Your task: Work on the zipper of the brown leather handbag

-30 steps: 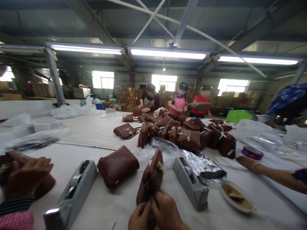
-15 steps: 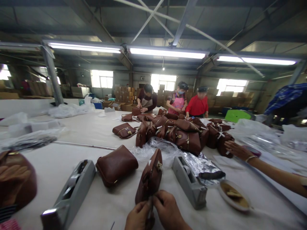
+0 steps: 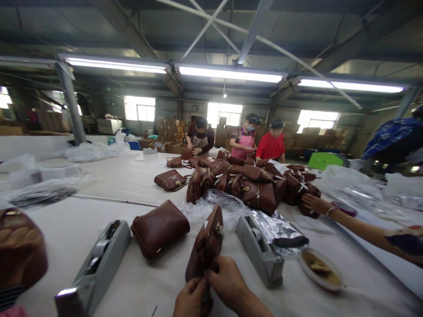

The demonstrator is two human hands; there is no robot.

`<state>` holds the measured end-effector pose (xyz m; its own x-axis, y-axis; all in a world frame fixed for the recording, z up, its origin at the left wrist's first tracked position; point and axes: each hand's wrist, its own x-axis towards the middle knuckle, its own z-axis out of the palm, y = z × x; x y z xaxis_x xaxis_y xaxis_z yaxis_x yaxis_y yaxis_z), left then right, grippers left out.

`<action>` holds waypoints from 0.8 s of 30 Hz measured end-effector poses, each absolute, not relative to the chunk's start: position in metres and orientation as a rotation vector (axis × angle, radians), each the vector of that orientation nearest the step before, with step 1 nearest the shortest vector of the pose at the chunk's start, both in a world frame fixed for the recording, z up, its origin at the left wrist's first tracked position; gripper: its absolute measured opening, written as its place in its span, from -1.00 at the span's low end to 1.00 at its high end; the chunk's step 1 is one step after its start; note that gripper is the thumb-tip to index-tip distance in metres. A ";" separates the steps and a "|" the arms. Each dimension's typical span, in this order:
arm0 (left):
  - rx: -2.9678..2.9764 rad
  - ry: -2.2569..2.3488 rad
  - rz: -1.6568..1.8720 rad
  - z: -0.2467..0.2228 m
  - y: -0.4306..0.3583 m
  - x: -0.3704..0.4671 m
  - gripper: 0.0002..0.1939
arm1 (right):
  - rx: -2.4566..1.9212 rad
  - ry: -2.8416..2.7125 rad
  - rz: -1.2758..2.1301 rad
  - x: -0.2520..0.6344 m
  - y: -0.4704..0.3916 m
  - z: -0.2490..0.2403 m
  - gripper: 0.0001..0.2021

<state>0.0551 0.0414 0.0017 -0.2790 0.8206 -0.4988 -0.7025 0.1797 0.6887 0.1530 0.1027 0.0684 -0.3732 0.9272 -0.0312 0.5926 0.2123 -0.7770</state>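
Note:
A brown leather handbag (image 3: pixel 206 244) stands on edge on the white table (image 3: pixel 99 211) right in front of me, its brass clasp facing right. My left hand (image 3: pixel 190 299) grips its lower near end. My right hand (image 3: pixel 228 284) closes over the same end from the right. A second brown handbag (image 3: pixel 160 228) lies flat just to the left of it. Both my hands sit at the bottom edge of the view, partly cut off.
Two grey tape dispensers (image 3: pixel 94 268) (image 3: pixel 261 251) flank the bag. A small white dish (image 3: pixel 322 270) sits right. A pile of brown bags (image 3: pixel 251 182) lies mid-table. A co-worker's hand (image 3: pixel 315 204) reaches it from the right; another's hand (image 3: pixel 16 248) holds a bag at left. Three people stand at the far end.
The co-worker's hand at right has reached further into the pile of bags. The person at left has lifted their bag closer. My right hand has shifted slightly up the bag's end.

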 end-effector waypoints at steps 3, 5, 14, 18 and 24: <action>0.127 1.119 1.472 0.004 0.040 0.054 -0.45 | -1.340 -2.106 0.964 0.151 0.104 0.065 -0.80; 0.101 1.071 1.438 0.009 0.038 0.054 -0.48 | -1.335 -2.072 0.984 0.151 0.104 0.060 -0.80; 0.002 0.993 1.361 0.025 0.033 0.050 -0.53 | -1.235 -1.904 1.131 0.151 0.102 0.036 -0.75; 0.008 0.942 1.418 0.017 0.034 0.048 -0.54 | -1.233 -1.957 1.006 0.151 0.100 0.028 -0.77; -0.006 0.912 1.447 0.016 0.036 0.050 -0.65 | -1.198 -2.058 0.869 0.160 0.092 0.038 -0.78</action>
